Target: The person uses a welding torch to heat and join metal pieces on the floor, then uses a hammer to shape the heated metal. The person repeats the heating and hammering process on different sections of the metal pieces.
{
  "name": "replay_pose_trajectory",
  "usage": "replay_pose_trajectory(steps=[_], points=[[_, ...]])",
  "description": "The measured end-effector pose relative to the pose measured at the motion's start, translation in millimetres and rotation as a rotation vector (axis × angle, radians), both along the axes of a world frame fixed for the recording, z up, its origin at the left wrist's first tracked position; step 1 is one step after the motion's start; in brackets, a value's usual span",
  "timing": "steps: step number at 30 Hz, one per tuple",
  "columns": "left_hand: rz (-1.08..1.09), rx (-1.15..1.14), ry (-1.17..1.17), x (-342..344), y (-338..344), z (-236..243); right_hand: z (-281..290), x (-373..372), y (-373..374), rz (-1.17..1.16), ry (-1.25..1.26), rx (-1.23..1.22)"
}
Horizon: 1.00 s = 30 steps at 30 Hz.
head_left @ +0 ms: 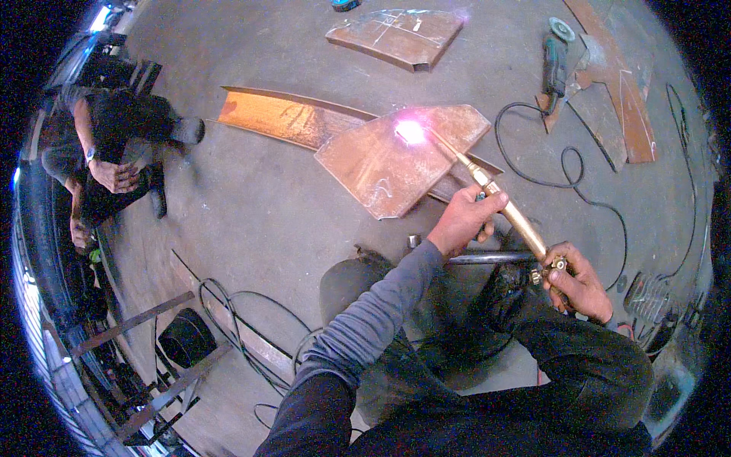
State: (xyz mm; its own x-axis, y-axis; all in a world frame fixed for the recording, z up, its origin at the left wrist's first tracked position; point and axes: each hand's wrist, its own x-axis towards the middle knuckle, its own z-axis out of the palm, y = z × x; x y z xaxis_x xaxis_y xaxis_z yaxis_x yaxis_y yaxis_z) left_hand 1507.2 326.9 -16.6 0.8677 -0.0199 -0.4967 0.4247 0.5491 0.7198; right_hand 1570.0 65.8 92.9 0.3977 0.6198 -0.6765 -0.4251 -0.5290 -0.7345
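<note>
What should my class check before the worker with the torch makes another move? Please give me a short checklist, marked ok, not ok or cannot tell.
1. Left hand supporting the torch: ok, wrapped about its tube.
2. Right hand at the valve knobs: ok.
3. Both hands gloved: not ok, they are bare.
4. Bright glow on the steel plate: ok.
5. Plate fastened to the rusty channel beneath: cannot tell.
6. Angle grinder apart from the glow: ok.

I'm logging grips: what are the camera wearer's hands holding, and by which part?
A brass-coloured torch: the left hand holds the front of its handle, the right hand its rear, by the valve knobs.
</note>
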Motion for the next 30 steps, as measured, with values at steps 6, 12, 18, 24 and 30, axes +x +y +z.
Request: replay_pose_trajectory(steps=[6,12,18,24,30], points=[[0.017,0.000,-0.005,-0.3,0.1,1.5,1.1,-0.9,2.7,-0.019,-0.005,-0.008],[0.011,0.031,-0.003,-0.9,2.9,3.5,1.4,-0.9,7.8,0.000,-0.034,-0.038],[0.024,0.012,-0.002,-0.3,4.3,1.0,1.8,1.5,11.4,0.018,-0.035,-0.057],[0.046,0.011,-0.025,-0.8,7.4,2.5,-5.3,3.2,9.9,0.031,-0.032,-0.035],[0.063,0.005,-0.014,0.8,9.1,1.3,-3.5,3.8,14.1,0.033,-0.030,-0.028]])
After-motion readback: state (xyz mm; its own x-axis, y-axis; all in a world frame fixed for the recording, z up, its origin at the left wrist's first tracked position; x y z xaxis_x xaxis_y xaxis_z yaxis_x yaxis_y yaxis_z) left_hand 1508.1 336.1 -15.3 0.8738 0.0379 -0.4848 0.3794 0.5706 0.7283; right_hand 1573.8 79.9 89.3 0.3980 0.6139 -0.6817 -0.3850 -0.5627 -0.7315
